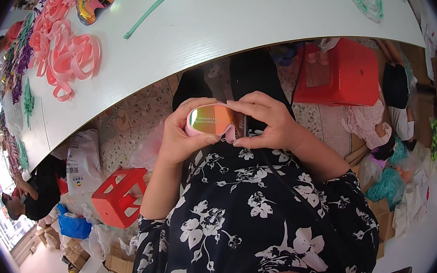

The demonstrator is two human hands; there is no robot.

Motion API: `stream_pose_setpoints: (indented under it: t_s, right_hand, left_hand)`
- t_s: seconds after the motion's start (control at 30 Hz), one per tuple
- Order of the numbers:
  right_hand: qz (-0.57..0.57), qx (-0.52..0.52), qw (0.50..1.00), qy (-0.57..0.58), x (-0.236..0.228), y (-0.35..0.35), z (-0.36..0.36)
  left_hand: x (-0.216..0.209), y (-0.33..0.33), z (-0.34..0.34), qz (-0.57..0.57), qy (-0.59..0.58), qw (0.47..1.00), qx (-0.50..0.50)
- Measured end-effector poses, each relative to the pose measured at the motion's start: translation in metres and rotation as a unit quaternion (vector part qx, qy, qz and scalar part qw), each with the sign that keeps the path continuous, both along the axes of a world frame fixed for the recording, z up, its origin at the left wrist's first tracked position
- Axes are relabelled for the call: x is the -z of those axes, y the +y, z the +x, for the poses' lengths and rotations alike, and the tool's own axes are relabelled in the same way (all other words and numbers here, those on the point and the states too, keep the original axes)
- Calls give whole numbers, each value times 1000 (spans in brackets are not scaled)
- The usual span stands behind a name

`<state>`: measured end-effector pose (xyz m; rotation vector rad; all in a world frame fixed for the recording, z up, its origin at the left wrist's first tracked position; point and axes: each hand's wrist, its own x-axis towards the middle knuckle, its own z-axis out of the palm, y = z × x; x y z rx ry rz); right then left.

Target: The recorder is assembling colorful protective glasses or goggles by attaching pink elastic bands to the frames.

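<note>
Before the flowered shirt (257, 206), beside the white bench (193, 39), the pink goggles (213, 121) are gripped by the left hand (175, 136) and the right hand (274, 121) at opposite ends, probably to leave the shiny lens (203, 117) mostly uncovered.

Goggles (211, 119) have a pink frame and a lens shading from yellow-green to orange. The near-black shirt (245, 199) is patterned with white flowers. Straps (66, 54) are coral pink, a strip (156, 10) mint green, the worktop (193, 36) white, the floor (147, 105) speckled.
</note>
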<state>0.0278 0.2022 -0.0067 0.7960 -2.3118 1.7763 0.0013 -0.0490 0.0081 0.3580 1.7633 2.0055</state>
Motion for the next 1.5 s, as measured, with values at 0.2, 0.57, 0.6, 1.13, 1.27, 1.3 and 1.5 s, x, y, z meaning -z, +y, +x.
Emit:
stream_pose_setpoints:
  t_s: [0.2,0.57,0.6,1.13,1.27,1.3,1.5]
  right_hand:
    - [-12,23,999,33,4,0,5]
    - [-42,29,998,35,3,-5,2]
    - [-42,28,998,38,2,-5,2]
    - [-27,3,999,39,0,-5,-4]
    - [-74,-18,997,-32,3,9,-8]
    - [-96,-21,994,-53,6,11,-9]
    - [-374,-171,820,-399,22,4,-5]
  left_hand:
    - [0,0,-1,-6,22,1000,1]
    - [-4,0,-2,8,4,1000,2]
    - [-4,-1,-2,4,6,1000,-1]
    - [-61,18,-36,-344,421,825,153]
    - [-52,18,-33,-316,459,821,123]
    - [-51,20,-30,-311,457,826,110]
    - [-46,22,-27,-313,444,834,93]
